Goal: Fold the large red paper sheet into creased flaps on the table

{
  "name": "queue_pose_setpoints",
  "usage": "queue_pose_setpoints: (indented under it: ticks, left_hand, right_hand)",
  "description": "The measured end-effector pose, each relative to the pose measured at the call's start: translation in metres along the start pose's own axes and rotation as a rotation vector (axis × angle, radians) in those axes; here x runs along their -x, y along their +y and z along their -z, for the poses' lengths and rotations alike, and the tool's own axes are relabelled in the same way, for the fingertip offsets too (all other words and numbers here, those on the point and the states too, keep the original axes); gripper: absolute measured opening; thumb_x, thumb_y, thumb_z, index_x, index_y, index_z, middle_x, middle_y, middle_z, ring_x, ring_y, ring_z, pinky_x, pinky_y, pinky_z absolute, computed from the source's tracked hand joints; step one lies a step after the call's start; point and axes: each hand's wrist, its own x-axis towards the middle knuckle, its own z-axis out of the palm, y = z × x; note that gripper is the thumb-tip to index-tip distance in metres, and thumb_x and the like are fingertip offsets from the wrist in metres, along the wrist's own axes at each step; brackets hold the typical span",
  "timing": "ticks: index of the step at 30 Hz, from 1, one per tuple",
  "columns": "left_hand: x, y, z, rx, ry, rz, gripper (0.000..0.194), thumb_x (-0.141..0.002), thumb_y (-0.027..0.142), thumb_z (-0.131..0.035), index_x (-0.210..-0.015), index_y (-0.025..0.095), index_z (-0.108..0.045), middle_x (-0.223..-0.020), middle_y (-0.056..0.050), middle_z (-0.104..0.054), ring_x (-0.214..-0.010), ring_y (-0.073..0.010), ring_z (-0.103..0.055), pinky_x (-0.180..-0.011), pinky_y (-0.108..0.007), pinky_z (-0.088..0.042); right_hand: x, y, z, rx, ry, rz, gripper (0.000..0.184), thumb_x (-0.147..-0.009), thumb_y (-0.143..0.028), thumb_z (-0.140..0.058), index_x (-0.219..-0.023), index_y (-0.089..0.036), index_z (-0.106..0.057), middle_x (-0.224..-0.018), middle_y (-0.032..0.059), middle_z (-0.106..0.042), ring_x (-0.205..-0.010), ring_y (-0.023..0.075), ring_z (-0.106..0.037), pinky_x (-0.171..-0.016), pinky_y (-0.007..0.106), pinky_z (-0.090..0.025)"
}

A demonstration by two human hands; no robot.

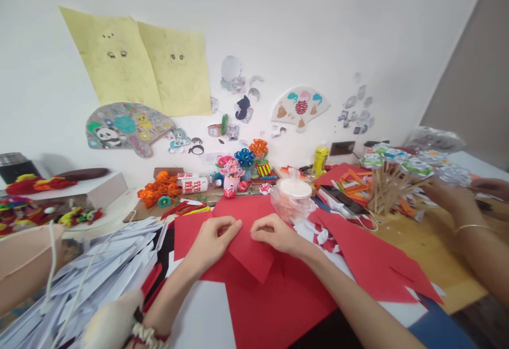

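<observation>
We see a white fan-shaped panel (301, 107) on the wall (278, 9). Left of this panel we find two yellow sheets (139, 65) and a panda-decorated fan (129, 125); beneath its right part, a yellow bottle (320, 160); to its lower left, orange flowers (259, 147).

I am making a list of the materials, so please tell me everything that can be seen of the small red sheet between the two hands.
The small red sheet looks like plain, matte paper, with straight lower edges and one corner pointing down toward the camera. It lies slantwise over larger red paper of much the same colour. The left hand and right hand touch it with their fingertips, one on each side. Its upper outline is hard to tell.
</observation>
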Motion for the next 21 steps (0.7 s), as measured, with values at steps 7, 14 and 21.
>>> queue_pose_setpoints:
  ticks: [7,14,21]
  left_hand:
    - [0.000,0.002,0.004,-0.047,0.110,-0.022,0.042,-0.080,0.047,-0.044,-0.050,0.017,-0.044,-0.052,0.004,-0.037,-0.053,-0.0098,-0.034,-0.050,-0.021,-0.028]
    - [-0.001,-0.015,0.040,0.204,0.540,0.117,0.036,-0.073,0.050,-0.054,-0.065,0.015,-0.061,-0.059,0.002,-0.053,-0.054,-0.0101,-0.040,-0.048,-0.020,-0.030]
    - [0.000,-0.002,0.007,0.251,0.373,0.086,0.034,-0.072,0.048,-0.056,-0.067,0.015,-0.060,-0.065,0.001,-0.058,-0.062,-0.0126,-0.048,-0.055,-0.020,-0.035]
  right_hand:
    - [0.000,0.004,0.004,-0.038,0.002,0.022,0.014,-0.063,-0.016,-0.046,-0.051,-0.016,-0.053,-0.049,-0.0035,-0.050,-0.048,0.0088,-0.044,-0.047,0.018,-0.036]
    - [-0.003,0.008,0.004,-0.166,0.002,-0.064,0.017,-0.067,-0.021,-0.049,-0.051,-0.015,-0.054,-0.047,-0.0010,-0.056,-0.041,0.0097,-0.052,-0.043,0.019,-0.040]
    - [-0.006,0.008,0.000,-0.175,0.259,-0.089,0.040,-0.073,-0.053,-0.057,-0.077,-0.014,-0.064,-0.063,0.0015,-0.060,-0.058,0.0145,-0.056,-0.055,0.025,-0.041]
